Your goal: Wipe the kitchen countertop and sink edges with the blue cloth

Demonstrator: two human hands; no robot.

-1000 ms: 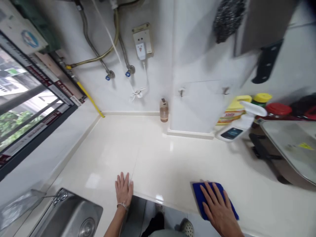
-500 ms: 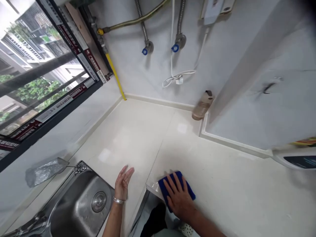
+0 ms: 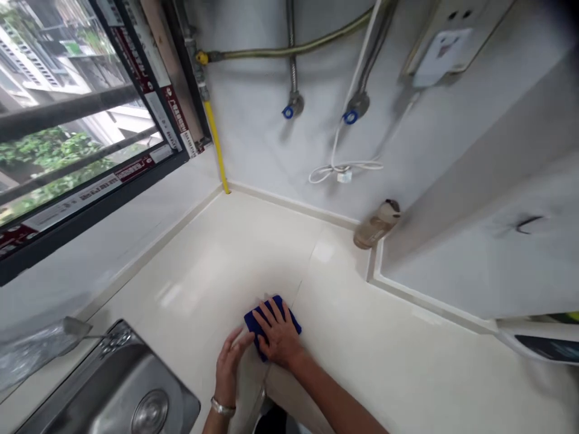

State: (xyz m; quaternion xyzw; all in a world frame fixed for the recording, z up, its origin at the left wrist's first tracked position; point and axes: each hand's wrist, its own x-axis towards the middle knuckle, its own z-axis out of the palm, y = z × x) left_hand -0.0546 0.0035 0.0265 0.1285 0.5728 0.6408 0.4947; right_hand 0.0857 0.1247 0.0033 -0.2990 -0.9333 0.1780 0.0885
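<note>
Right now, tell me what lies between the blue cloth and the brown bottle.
Only bare countertop, in the head view, between the blue cloth and brown bottle.

A pale cream counter fills the near and middle ground, glossy with daylight. At near left sits a steel sink. A dark-framed window on the left shows green leaves and buildings outside. The far wall is white, with a yellow pipe in the corner, two blue-handled valves, hoses and a coiled white cord. A white boxed column stands at right.
</note>
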